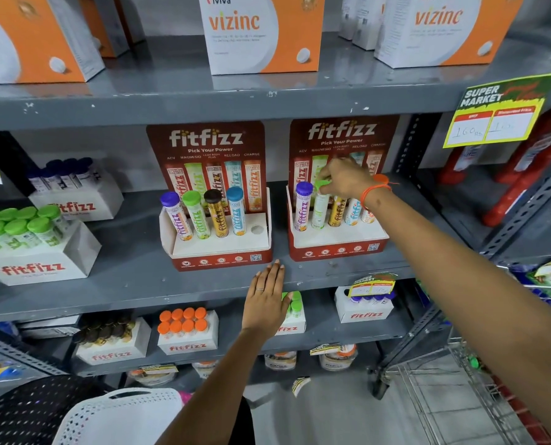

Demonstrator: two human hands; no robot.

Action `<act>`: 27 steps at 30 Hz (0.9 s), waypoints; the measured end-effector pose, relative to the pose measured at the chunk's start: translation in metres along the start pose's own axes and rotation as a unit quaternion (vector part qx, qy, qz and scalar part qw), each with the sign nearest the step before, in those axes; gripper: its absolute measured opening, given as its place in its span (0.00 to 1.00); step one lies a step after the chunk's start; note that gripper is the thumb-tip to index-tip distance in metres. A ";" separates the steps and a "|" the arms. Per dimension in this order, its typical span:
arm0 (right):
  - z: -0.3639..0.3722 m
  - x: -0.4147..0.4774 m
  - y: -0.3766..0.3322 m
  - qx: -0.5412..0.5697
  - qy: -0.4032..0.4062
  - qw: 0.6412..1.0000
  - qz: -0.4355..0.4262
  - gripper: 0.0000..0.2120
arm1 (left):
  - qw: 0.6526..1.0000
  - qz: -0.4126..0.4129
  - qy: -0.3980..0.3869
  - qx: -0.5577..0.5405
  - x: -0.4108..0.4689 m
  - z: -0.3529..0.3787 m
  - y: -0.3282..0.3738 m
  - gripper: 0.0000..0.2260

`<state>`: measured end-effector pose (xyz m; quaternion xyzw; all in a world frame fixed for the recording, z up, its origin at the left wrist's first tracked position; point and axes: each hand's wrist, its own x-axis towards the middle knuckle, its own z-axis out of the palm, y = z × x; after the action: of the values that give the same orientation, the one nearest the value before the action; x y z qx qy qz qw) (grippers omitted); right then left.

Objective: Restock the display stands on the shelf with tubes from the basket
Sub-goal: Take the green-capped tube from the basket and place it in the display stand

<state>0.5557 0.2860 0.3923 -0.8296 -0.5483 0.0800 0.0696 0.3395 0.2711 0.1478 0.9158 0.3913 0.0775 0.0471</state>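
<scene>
Two red fitfizz display stands sit on the grey middle shelf [133, 284]. The left stand [219, 248] holds several upright tubes, and its rightmost hole [257, 229] is empty. The right stand [338, 244] holds several tubes. My right hand [345, 179] grips the green cap of a white green-capped tube [319, 207] standing in that stand's second slot. My left hand [266, 298] rests flat, fingers together, on the shelf's front edge below the gap between the stands. The white perforated basket [120, 415] is at the bottom left; its contents are hidden.
White fitfizz cartons of green-capped tubes [27, 239] and dark-capped tubes [71, 187] stand left of the stands. Vizinc boxes [261, 33] fill the upper shelf. More cartons [187, 332] sit on the lower shelf. A wire trolley [454, 390] is at the bottom right, red bottles [521, 184] at right.
</scene>
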 end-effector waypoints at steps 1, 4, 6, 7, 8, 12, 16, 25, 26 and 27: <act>-0.001 0.000 0.000 0.005 -0.004 1.000 -0.007 0.20 | 1.000 0.000 0.001 0.001 0.000 0.000 0.000 0.28; 0.001 -0.002 0.002 -0.027 0.002 1.000 -0.014 0.24 | 1.000 -0.001 0.001 0.004 -0.001 0.001 -0.001 0.28; 0.005 -0.004 0.005 -0.034 0.022 0.999 -0.020 0.23 | 1.000 -0.002 0.002 0.005 0.000 0.002 -0.001 0.28; 0.006 -0.005 0.008 -0.024 0.035 0.999 -0.028 0.21 | 1.000 -0.001 0.002 0.005 0.000 0.002 -0.001 0.28; 0.007 -0.005 0.010 -0.011 0.043 0.998 -0.038 0.19 | 1.000 -0.001 0.002 0.006 0.000 0.002 -0.001 0.28; 0.006 -0.005 0.013 0.014 0.012 0.997 -0.068 0.23 | 1.000 -0.001 0.003 0.006 0.000 0.002 0.000 0.28; 0.011 -0.006 0.014 -0.028 0.015 0.998 -0.050 0.25 | 1.000 -0.003 0.006 0.003 0.000 0.002 0.000 0.28; 0.019 -0.006 0.022 0.042 0.053 0.995 -0.074 0.22 | 1.000 0.001 0.007 -0.003 0.000 0.002 0.000 0.28; 0.020 -0.007 0.021 0.044 0.052 0.995 -0.074 0.23 | 1.000 0.001 0.008 -0.006 0.000 0.002 0.000 0.28; 0.021 -0.008 0.020 0.040 0.045 0.995 -0.074 0.24 | 1.000 0.003 0.009 -0.010 0.000 0.002 -0.001 0.28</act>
<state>0.5661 0.2711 0.3677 -0.7858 -0.6011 0.0589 0.1332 0.3388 0.2714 0.1459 0.9157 0.3883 0.0892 0.0524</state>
